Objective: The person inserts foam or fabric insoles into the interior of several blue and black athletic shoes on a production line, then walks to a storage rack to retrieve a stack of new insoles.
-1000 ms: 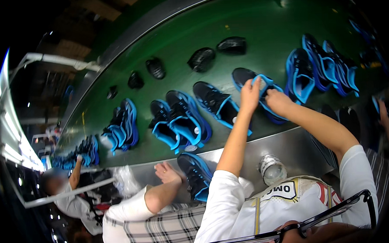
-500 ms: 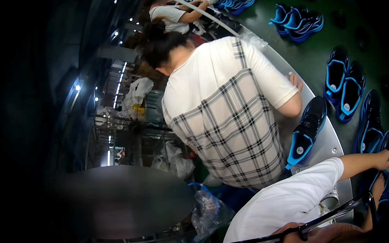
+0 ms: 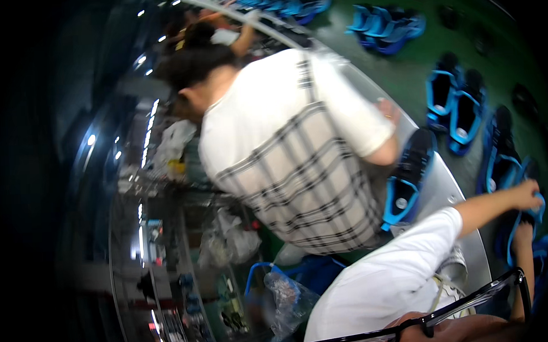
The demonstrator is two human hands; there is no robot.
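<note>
At the right edge, my left hand (image 3: 524, 195) reaches out from a white sleeve, its fingers closed on the light blue collar of a dark blue sneaker (image 3: 507, 234). Just below it, my right hand (image 3: 522, 232) is against the same sneaker. Its fingers are mostly hidden and blurred. Beyond my left hand, another dark sneaker (image 3: 499, 155) with light blue lining stands on the green surface. A further single sneaker (image 3: 408, 174) lies on the metal edge, between my left arm and a co-worker.
A co-worker (image 3: 292, 158) in a white and plaid top leans over the metal rail (image 3: 440, 191) on my left. Pairs of sneakers (image 3: 456, 105) stand along the green surface (image 3: 398, 74). Plastic bags (image 3: 228, 240) and racks (image 3: 187, 285) are at the left.
The whole view has shifted, so the scene sits further left and higher. Both my hands stay at the sneaker. Racks now show at lower left, where a grey blur was.
</note>
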